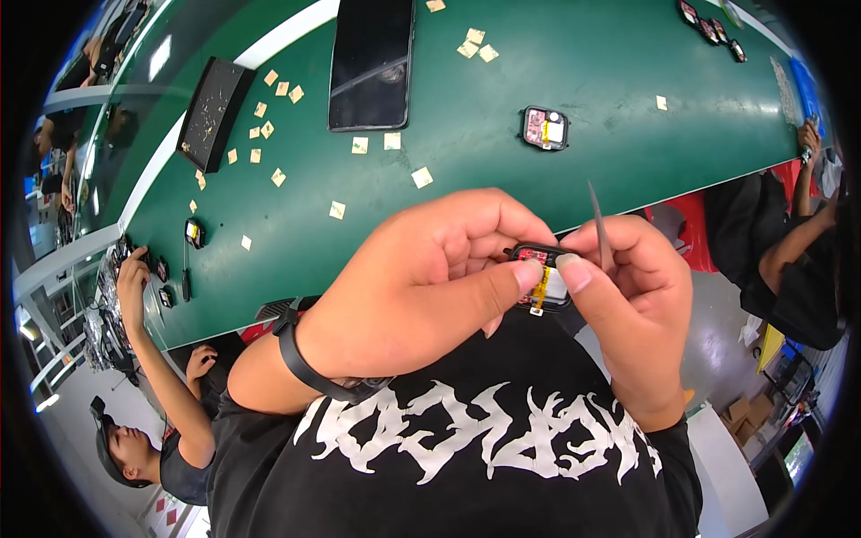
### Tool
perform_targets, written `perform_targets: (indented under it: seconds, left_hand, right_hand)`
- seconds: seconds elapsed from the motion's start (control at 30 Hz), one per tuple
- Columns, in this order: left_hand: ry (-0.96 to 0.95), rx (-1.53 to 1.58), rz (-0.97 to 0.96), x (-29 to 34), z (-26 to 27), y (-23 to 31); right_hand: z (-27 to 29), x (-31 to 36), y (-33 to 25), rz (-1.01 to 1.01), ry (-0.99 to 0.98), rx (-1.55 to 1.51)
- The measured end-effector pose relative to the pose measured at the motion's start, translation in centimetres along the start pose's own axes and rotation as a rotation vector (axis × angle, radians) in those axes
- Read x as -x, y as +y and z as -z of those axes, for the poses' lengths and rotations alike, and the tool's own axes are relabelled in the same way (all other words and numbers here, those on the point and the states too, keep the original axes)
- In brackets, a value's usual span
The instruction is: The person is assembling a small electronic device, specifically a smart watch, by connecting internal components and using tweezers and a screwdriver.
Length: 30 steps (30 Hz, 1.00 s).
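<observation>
Between my hands, just off the near edge of the green table, is an opened black watch case (pixel 554 289) with a red circuit board, a silver battery and a yellow flex strip. My left hand (pixel 404 296) is closed on its left side, the thumb pressing over the board. The thumb and fingers of my right hand (pixel 641 300) grip the right side. Tweezers (pixel 598 220) also sit in my right hand, their pointed metal tip upward. My fingers hide parts of the case. A similar open watch case (pixel 545 128) lies on the table beyond.
Small cream square stickers (pixel 422 177) are scattered over the green table (pixel 484 179). A large black phone-like slab (pixel 372 67) and a black tray (pixel 213 115) lie farther back. More watch cases (pixel 708 29) are at far right. A co-worker's hand (pixel 134 273) reaches in at left.
</observation>
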State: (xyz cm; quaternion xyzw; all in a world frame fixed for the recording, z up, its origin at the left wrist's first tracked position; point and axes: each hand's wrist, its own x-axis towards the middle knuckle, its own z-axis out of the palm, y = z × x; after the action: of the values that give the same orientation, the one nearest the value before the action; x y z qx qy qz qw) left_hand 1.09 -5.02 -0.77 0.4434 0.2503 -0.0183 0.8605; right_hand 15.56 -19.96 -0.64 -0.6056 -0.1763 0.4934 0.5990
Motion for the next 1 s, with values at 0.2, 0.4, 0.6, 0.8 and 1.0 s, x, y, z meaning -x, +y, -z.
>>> perform_targets:
  seconds: [0.2,0.4,0.6,0.8,1.0]
  left_hand:
    - [-0.039,0.004,0.029,-1.4,0.5,0.3]
    - [-0.005,-0.066,0.152,-4.0,0.6,2.2]
    - [0.171,-0.664,-0.3,-6.8,1.9,2.5]
    - [0.285,-1.495,-0.52,-9.7,0.4,3.3]
    - [0.13,-1.618,-0.473,-12.2,-1.1,2.6]
  right_hand:
    - [2.6,-1.1,1.4,0.271,-0.135,0.293]
    - [4.6,-3.1,1.3,0.415,-0.043,0.439]
    - [9.6,-5.1,0.0,0.452,0.183,0.516]
    - [17.9,-9.1,-1.3,0.347,0.652,0.552]
    - [33.0,-12.7,-2.1,0.417,1.002,0.469]
